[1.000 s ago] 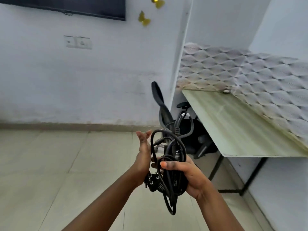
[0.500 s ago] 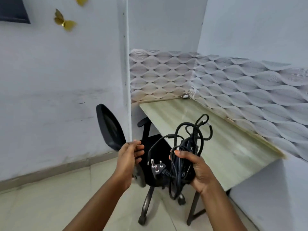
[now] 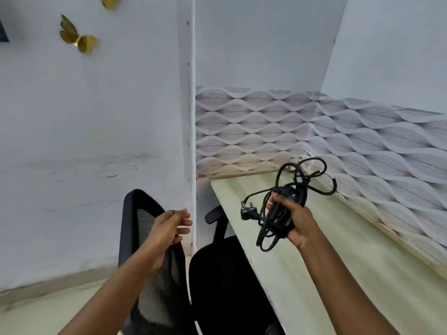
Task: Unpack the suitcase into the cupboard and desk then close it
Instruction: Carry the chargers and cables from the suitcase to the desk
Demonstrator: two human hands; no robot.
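Observation:
My right hand (image 3: 294,220) grips a tangled black charger cable (image 3: 285,192) with a power brick inside the bundle; its plug (image 3: 248,211) sticks out to the left. The bundle hangs in the air above the left part of the pale wooden desk (image 3: 338,262). My left hand (image 3: 169,227) hovers with loosely curled fingers, holding nothing, just in front of the top of the black mesh office chair (image 3: 150,250). Neither the suitcase nor the cupboard is in view.
The chair's seat (image 3: 225,281) sits tucked against the desk's left edge. A white wall corner (image 3: 189,117) runs down between chair and desk. Wavy patterned panels (image 3: 314,131) line the walls behind the desk. Gold butterflies (image 3: 77,37) decorate the left wall.
I have come closer to the desk. My right hand has carried the cable bundle up and to the right, over the desk top. My left hand has drifted away from the cable toward the chair back.

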